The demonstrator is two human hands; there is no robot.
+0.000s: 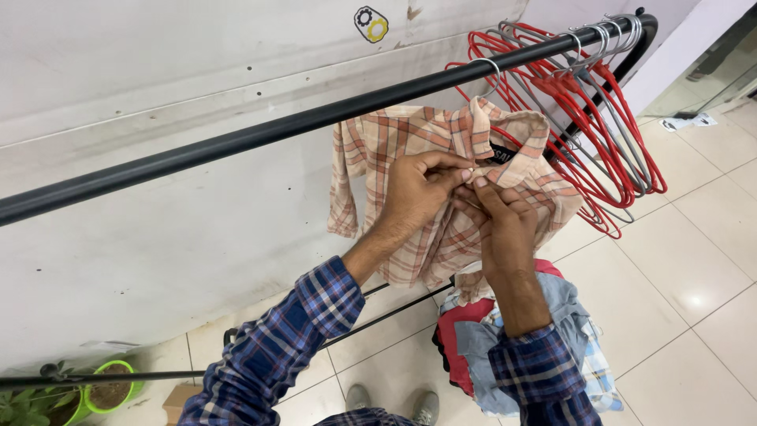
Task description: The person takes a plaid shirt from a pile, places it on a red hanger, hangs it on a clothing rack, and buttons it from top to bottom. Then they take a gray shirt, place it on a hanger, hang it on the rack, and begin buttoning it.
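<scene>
A peach and red plaid shirt (378, 150) hangs on a hanger from the black clothes rail (236, 140). My left hand (422, 193) pinches the shirt's front just below the collar. My right hand (505, 221) meets it there, fingertips gripping the same bit of fabric at the placket. Both wrists wear blue plaid sleeves.
Several empty red and grey hangers (599, 118) bunch at the rail's right end. A pile of clothes (552, 347) lies on the tiled floor below my right arm. A green plant pot (110, 388) stands at bottom left. A white wall (158, 71) runs behind the rail.
</scene>
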